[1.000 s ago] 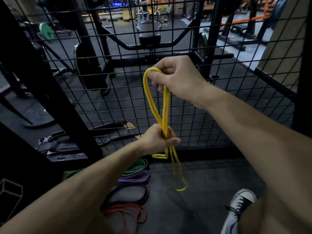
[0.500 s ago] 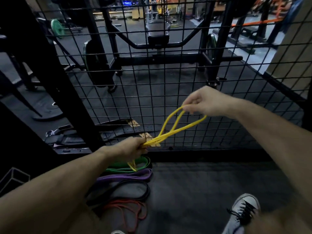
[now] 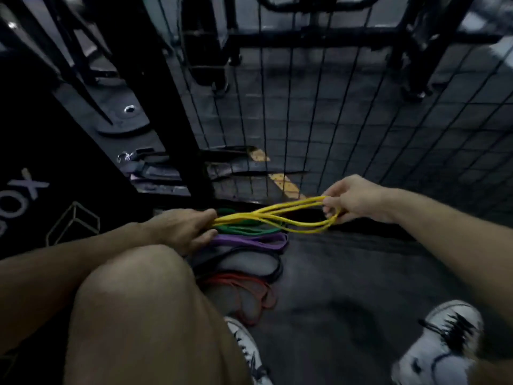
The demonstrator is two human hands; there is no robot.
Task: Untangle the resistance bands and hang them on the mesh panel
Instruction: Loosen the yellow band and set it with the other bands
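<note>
Left hand (image 3: 184, 227) grips one end of the yellow band (image 3: 273, 216), right hand (image 3: 356, 198) pinches the other, low beside the mesh panel (image 3: 361, 112).

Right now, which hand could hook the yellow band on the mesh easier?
Probably the right hand: it grips the yellow band's looped end just before the mesh panel. The left hand holds the other end low, over the floor bands.

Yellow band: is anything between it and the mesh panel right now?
Nothing visible. The yellow band is stretched between the left hand and right hand, low in front of the mesh panel. The open gap up to the wires looks clear; the other bands lie below on the floor.
</note>
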